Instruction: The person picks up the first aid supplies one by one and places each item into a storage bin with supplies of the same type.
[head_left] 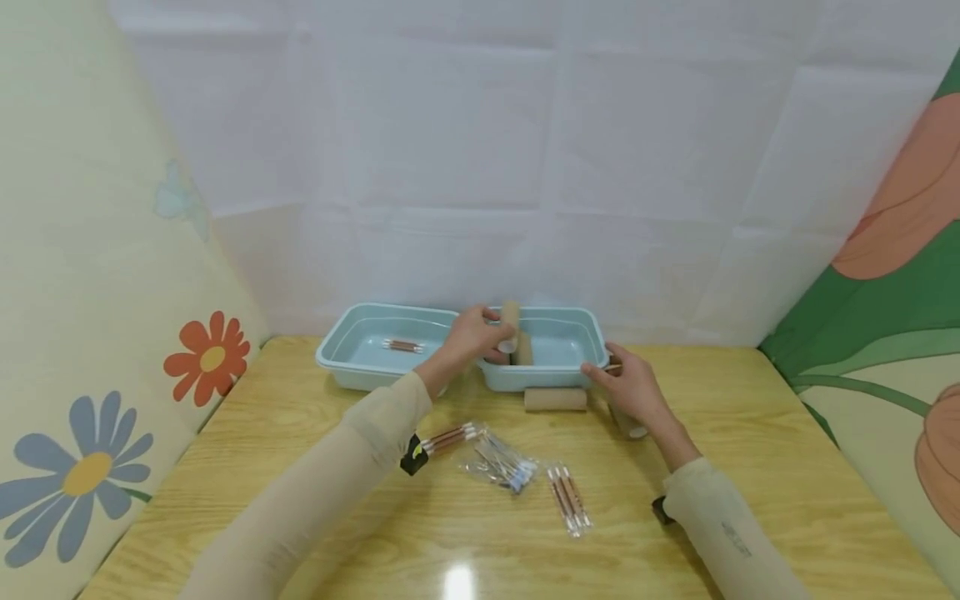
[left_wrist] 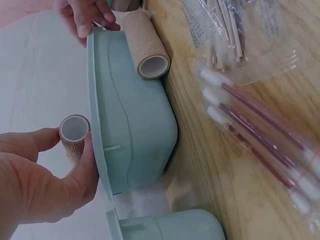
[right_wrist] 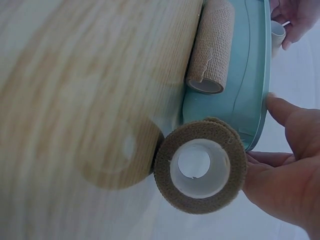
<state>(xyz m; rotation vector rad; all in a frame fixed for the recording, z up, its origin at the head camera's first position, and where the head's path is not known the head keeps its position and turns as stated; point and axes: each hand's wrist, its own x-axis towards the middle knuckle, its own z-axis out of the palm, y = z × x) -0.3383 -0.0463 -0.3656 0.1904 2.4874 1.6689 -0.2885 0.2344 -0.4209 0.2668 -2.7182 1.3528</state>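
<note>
My left hand (head_left: pixel 471 335) pinches a tan bandage roll (head_left: pixel 510 317) between thumb and fingers, over the left end of the right-hand light-blue basin (head_left: pixel 536 379). Inside that basin, partly behind the hand, lies another tan roll (head_left: pixel 524 350). With thumb and fingers, my right hand (head_left: pixel 633 385) holds the basin's right front corner. A bandage roll (right_wrist: pixel 209 50) lies along the basin's front wall. A thicker roll (right_wrist: pixel 200 202) with a white core sits on the table beneath my right hand.
Left of it stands a second light-blue basin (head_left: pixel 352 379) with a pack of brown-stemmed swabs (head_left: pixel 403 346) inside. Nearer on the wooden table lie more swab packs (head_left: pixel 570 500) and a clear bag of thin sticks (head_left: pixel 502 462). A white sheet (head_left: pixel 450 167) hangs behind.
</note>
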